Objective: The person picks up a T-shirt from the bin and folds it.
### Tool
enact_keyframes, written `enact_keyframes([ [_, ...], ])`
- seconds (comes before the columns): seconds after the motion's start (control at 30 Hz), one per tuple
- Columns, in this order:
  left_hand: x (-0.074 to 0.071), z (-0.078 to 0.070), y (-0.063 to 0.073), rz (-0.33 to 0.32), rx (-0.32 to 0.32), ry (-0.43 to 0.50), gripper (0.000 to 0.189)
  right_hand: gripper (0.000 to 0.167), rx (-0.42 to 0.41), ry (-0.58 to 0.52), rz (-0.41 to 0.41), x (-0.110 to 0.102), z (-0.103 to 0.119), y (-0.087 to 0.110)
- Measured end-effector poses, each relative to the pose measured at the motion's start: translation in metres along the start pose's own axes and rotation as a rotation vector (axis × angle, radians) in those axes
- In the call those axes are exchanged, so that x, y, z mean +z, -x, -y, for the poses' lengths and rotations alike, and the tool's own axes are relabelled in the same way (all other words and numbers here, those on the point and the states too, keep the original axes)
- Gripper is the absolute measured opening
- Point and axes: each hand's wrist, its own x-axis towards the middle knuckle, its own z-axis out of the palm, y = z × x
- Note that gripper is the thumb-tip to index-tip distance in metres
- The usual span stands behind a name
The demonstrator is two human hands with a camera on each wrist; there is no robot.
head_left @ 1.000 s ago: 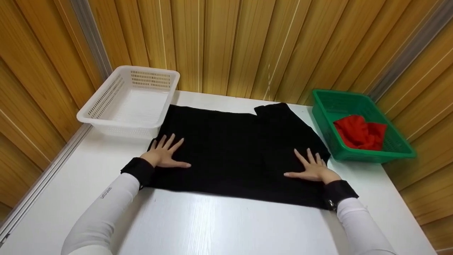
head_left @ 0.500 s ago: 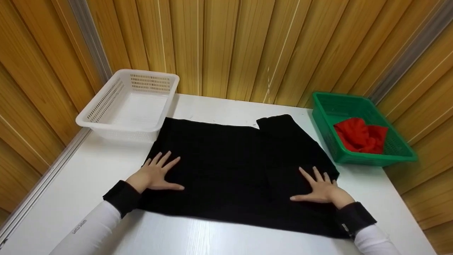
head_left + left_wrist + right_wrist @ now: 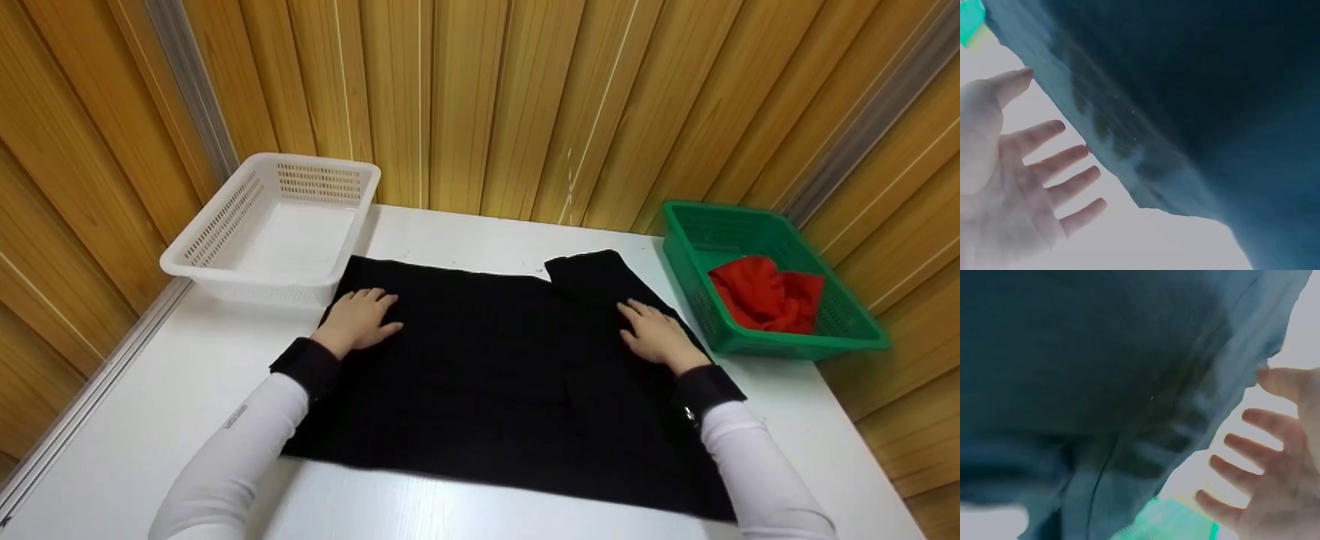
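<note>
Lying on worktop (image 3: pixel 375 510), black cloth (image 3: pixel 480 360) is being partly covered by left hand (image 3: pixel 356 319) and right hand (image 3: pixel 655 335), fingers (image 3: pixel 1075 186) slightly spread.

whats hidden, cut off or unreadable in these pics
Head view: tabletop under the black garment, covered by it.
Head view: some floor of the green basket, under the red cloth.
Head view: print on the left sleeve, too small and blurred.
Left wrist view: green thing, cut off by the top-left corner.

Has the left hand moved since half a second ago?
Yes: the left hand has moved toward the back wall and rightward, judged against the white basket.
</note>
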Motion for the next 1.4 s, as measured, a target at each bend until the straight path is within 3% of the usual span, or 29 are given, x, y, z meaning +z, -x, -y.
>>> enact_keyframes([
  [0.13,0.003,0.001,-0.026,0.056,-0.032,0.034,0.062,0.058,0.014,-0.008,0.041,0.004,0.003,-0.028],
  [0.23,0.006,0.003,-0.038,0.09,-0.06,0.044,0.062,0.057,0.019,-0.008,0.065,0.007,0.006,-0.04],
  [0.5,0.016,0.009,-0.045,0.086,-0.084,0.071,0.061,0.053,-0.001,0.032,0.063,0.012,0.008,-0.052],
  [0.63,0.018,0.011,-0.047,0.044,-0.076,0.048,0.059,0.046,-0.014,0.073,-0.007,0.011,0.009,-0.053],
  [0.83,0.013,0.011,-0.053,-0.12,-0.048,-0.041,0.042,0.024,-0.042,0.142,-0.171,0.007,0.01,-0.058],
  [0.93,0.01,0.01,-0.058,-0.17,-0.034,-0.097,0.04,0.023,-0.054,0.134,-0.19,0.002,0.009,-0.061],
  [1.03,0.008,0.01,-0.065,-0.189,-0.047,-0.134,0.041,0.03,-0.039,0.113,-0.156,-0.002,0.007,-0.066],
  [1.13,0.009,0.011,-0.073,-0.138,-0.064,-0.132,0.047,0.06,-0.017,0.047,-0.056,-0.002,0.006,-0.073],
  [1.23,0.01,0.012,-0.079,-0.026,-0.06,-0.094,0.059,0.088,0.003,-0.035,0.076,-0.001,0.006,-0.079],
  [1.3,0.01,0.012,-0.083,0.049,-0.05,-0.056,0.066,0.097,0.006,-0.068,0.144,0.001,0.005,-0.082],
  [1.4,0.01,0.011,-0.09,0.105,-0.028,-0.012,0.072,0.101,0.018,-0.088,0.195,0.002,0.004,-0.084],
])
